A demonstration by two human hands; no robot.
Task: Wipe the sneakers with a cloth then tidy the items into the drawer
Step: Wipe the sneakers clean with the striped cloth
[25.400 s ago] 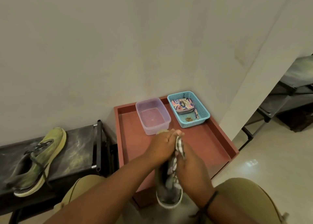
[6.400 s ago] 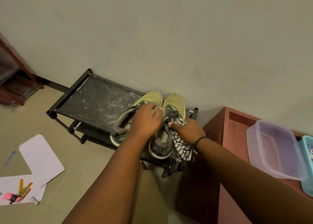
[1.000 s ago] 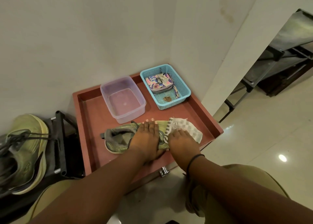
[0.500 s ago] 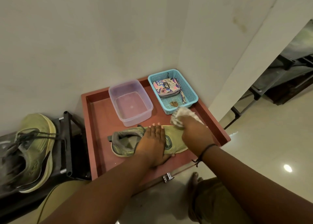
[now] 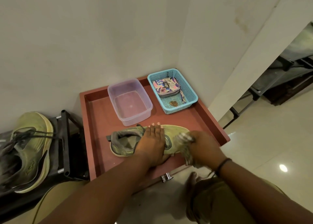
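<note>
A yellow-green sneaker lies on its side in the open red-brown drawer, toe pointing right. My left hand presses flat on the sneaker's middle and holds it down. My right hand grips a crumpled striped cloth against the sneaker's toe; motion blurs the cloth. The second sneaker rests on a black shoe rack to the left of the drawer.
At the drawer's back stand a clear plastic tub and a blue mesh basket holding a floral pouch. A metal knob sticks out of the drawer's front. White walls rise behind; glossy floor and another dark rack lie to the right.
My right hand with the cloth came down from beside the basket to the sneaker's toe, toward the drawer's front. My left hand has stayed flat on the sneaker.
</note>
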